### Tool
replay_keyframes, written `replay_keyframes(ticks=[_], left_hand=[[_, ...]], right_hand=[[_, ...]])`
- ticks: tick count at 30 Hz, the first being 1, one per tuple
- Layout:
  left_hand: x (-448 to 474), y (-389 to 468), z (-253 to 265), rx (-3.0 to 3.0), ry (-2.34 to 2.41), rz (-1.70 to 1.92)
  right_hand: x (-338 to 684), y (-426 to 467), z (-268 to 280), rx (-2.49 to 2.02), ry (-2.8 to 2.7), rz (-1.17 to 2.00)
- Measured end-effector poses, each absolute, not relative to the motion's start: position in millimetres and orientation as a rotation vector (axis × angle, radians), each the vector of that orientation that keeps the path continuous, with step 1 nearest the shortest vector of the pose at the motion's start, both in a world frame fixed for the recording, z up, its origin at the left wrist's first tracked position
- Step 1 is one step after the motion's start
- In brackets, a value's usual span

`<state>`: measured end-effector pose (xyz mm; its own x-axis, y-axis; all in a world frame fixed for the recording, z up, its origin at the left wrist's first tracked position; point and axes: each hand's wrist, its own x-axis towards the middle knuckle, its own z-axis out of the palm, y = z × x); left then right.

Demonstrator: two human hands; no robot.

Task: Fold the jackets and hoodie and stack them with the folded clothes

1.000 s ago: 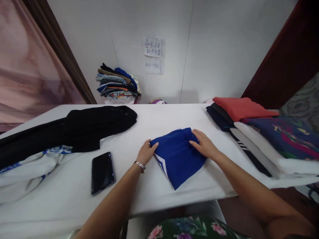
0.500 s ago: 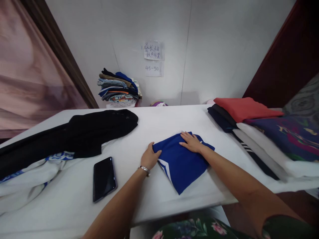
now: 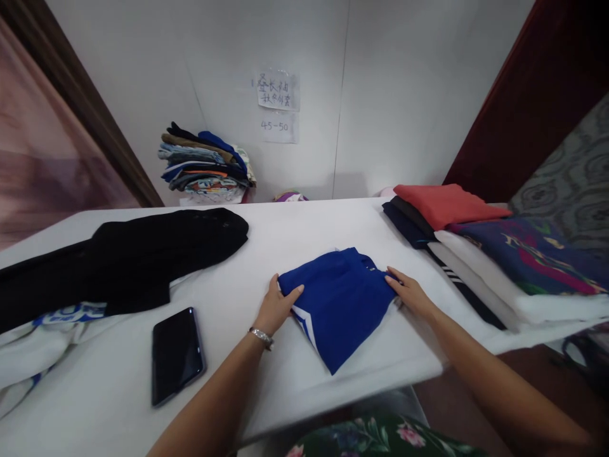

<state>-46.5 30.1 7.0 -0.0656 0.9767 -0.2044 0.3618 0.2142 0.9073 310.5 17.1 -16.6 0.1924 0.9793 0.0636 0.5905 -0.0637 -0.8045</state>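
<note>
A blue garment with a white side stripe [image 3: 340,301] lies folded on the white table [image 3: 304,231]. Its collar opening faces the far right. At its left edge is my left hand [image 3: 276,304], thumb on top of the cloth and fingers tucked beneath, closed on that edge. A bracelet circles the left wrist. My right hand [image 3: 410,293] pinches the right edge close to the collar, with the thumb above and the other fingers partly hidden under the fabric.
A phone [image 3: 177,355] lies to the left of my left forearm. Behind it a black garment [image 3: 143,254] covers part of a white one [image 3: 42,355]. Folded clothes with a red piece [image 3: 447,204] on top sit at right. Another clothes pile [image 3: 204,162] stands beyond the table.
My right hand has moved from lying flat on top of the garment to its right edge and grips it there. My left hand stays on the left edge. The view has shifted slightly right.
</note>
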Motion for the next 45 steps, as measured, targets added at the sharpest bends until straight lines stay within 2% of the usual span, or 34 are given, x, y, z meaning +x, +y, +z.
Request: replay_keyframes(ticks=[7, 10, 12, 15, 19, 23, 28, 35, 40, 45], left_hand=[[-38, 34, 11, 1.293, 1.552, 1.019], [-52, 47, 14, 1.171, 1.554, 1.09], [-63, 53, 13, 1.147, 1.601, 1.044], [-72, 55, 8, 1.228, 1.682, 0.968], [-71, 52, 0, 1.359, 1.76, 0.964], [-71, 51, -1, 1.361, 1.78, 0.956], [-72, 52, -3, 1.387, 1.79, 0.936], [-76, 49, -4, 1.335, 1.772, 0.99], [-77, 38, 11, 1.383, 1.637, 0.938], [-74, 32, 17, 1.38, 1.45, 0.949]], right_hand=[[282, -6, -14, -1.376, -1.254, 1.071], [271, -13, -19, -1.362, -1.316, 1.123], [268, -19, -21, -1.468, -1.423, 0.998], [263, -24, -15, -1.623, -1.661, 0.616], [242, -27, 8, -1.44, -1.96, 0.242], [211, -28, 12, -1.241, -2.354, 0.225], [199, -28, -9, -1.279, -2.543, 0.208], [230, -38, -16, -1.413, -2.334, 0.243], [258, -48, -30, -1.643, -1.856, 0.53], [253, -67, -34, -1.551, -1.385, 0.842]])
